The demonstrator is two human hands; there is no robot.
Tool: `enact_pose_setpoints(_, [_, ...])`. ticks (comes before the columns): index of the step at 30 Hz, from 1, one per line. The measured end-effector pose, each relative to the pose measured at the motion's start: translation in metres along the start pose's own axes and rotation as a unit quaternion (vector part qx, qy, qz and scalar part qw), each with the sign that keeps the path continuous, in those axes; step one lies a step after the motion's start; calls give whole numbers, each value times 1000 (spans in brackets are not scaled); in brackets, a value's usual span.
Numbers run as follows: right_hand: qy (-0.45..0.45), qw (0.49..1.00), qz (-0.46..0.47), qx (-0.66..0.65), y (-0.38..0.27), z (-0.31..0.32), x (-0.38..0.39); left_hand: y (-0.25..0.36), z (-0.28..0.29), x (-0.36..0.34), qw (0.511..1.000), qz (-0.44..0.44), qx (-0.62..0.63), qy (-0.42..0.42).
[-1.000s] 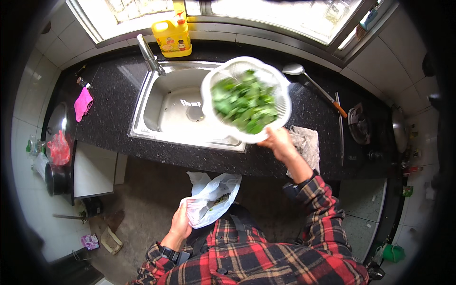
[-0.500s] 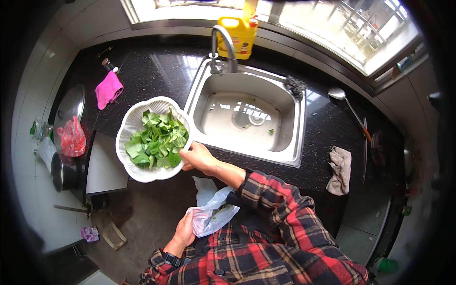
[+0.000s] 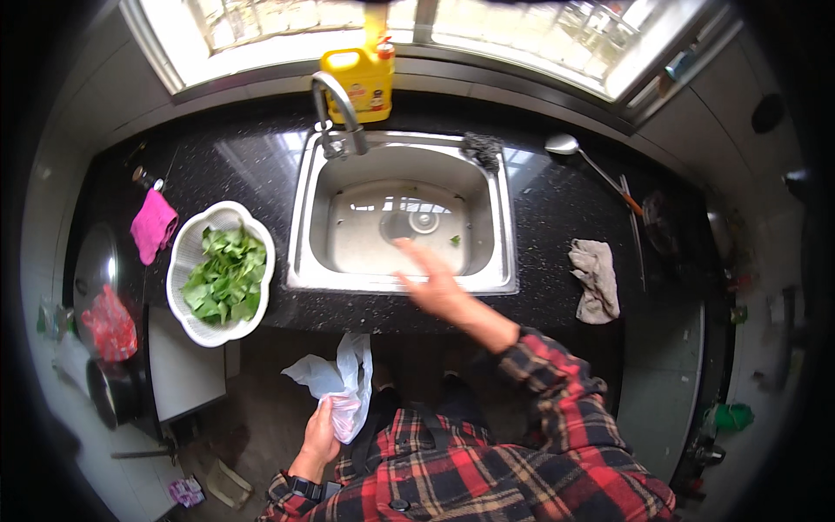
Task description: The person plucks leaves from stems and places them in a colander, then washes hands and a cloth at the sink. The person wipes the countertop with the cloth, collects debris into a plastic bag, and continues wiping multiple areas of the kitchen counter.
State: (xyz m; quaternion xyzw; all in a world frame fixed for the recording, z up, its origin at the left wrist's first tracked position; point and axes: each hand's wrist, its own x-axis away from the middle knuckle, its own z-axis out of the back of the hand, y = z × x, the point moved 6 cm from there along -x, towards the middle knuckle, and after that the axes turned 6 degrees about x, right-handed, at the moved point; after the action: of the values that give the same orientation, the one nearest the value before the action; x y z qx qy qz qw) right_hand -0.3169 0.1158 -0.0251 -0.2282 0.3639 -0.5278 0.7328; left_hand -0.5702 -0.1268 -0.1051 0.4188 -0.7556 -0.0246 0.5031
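Note:
My left hand (image 3: 318, 438) grips a whitish translucent plastic bag (image 3: 348, 383) in front of my body, below the counter edge. My right hand (image 3: 435, 283) is raised over the front rim of the steel sink (image 3: 400, 283), fingers stretched out and slightly blurred, with nothing in it. In the sink stands shallow water with a few leaf scraps (image 3: 455, 240). To the left of the sink, a white scalloped colander (image 3: 178, 261) full of torn green leaves (image 3: 224, 277) rests at the counter's front edge, apart from both hands.
A curved faucet (image 3: 339, 100) and a yellow jug (image 3: 370, 83) stand behind the sink. Pink cloth (image 3: 154, 226), red plastic bag (image 3: 110, 326) and a dark pot (image 3: 113, 396) are at left. On the right lie a grey rag (image 3: 594, 280) and a long-handled ladle (image 3: 564, 144). A cabinet door (image 3: 184, 365) juts out below the colander.
My right hand has let go of the colander and moved right to the sink's front. The colander now rests on the counter. The view has shifted right; my left hand still holds the bag.

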Motion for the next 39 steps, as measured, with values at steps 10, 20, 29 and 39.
enact_pose_setpoints(10, [4,832,-323,451,218,294,198,-15,-22,-21,996,19,-63,64])
enact_pose_setpoints(20, [29,828,-413,378,322,289,39,-57,-77,-10,992,22,-52,113])
enact_pose_setpoints(29, [-102,910,-196,351,282,215,-63,-85,-116,7,991,14,-66,118])
enact_pose_setpoints(39, [-53,945,-93,309,219,208,61,-80,-111,-1,993,27,-64,96])
